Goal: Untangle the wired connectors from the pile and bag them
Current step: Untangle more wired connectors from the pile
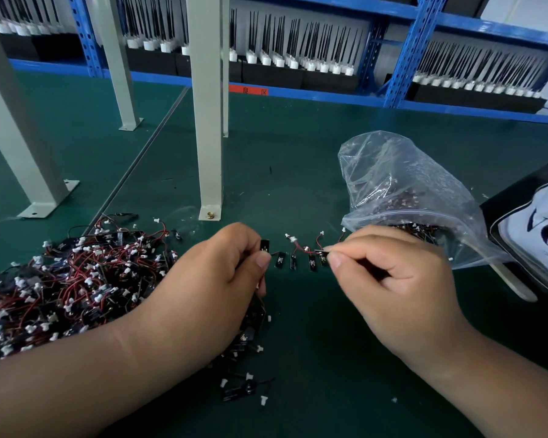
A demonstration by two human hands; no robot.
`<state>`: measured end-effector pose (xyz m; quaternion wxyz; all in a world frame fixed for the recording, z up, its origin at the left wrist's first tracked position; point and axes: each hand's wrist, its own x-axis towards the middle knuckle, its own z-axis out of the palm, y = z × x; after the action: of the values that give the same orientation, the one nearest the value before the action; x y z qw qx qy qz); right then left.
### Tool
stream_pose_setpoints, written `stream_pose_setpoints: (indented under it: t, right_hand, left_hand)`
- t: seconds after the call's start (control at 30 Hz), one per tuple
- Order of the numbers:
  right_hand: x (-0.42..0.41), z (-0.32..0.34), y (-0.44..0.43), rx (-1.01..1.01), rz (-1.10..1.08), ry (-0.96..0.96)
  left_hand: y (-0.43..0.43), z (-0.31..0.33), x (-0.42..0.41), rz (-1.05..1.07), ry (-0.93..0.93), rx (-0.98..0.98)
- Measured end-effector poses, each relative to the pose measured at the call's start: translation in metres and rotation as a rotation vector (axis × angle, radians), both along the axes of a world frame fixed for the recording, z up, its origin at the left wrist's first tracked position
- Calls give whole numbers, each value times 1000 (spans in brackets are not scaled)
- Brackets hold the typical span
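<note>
A big tangled pile of wired connectors (73, 279), black tabs with red-black wires and white plugs, lies at the left on the green mat. My left hand (215, 273) sits at the pile's right edge and pinches a black tab. My right hand (389, 279) pinches another tab by its wire. Between the two hands a short row of several wired connectors (301, 257) lies on the mat. A clear plastic bag (402, 197) part-filled with connectors lies behind my right hand, mouth toward me.
Grey metal posts (208, 121) stand bolted to the mat behind the pile. A black-and-white box (538, 229) lies at the right edge beside the bag. Blue shelving (402, 52) with black trays of antennas runs along the back. A few loose connectors (244, 390) lie near my left forearm.
</note>
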<state>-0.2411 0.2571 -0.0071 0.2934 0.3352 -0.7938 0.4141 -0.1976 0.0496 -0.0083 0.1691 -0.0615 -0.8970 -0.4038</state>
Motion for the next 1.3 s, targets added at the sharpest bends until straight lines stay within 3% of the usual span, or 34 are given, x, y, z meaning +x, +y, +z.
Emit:
stream_pose_setpoints:
  t: [0.4, 0.53, 0.77, 1.0, 1.3]
  right_hand:
    - [8, -3, -14, 603, -4, 39]
    - [10, -1, -17, 696, 29, -20]
    - [11, 0, -17, 676, 73, -73]
    - [5, -3, -9, 302, 35, -53]
    - [7, -6, -10, 274, 102, 16]
  left_hand:
    - [3, -1, 1, -24, 17, -41]
    - [2, -2, 1, -46, 27, -65]
    - [1, -2, 1, -59, 16, -59]
    - [2, 0, 2, -117, -13, -52]
    - [1, -1, 2, -210, -11, -33]
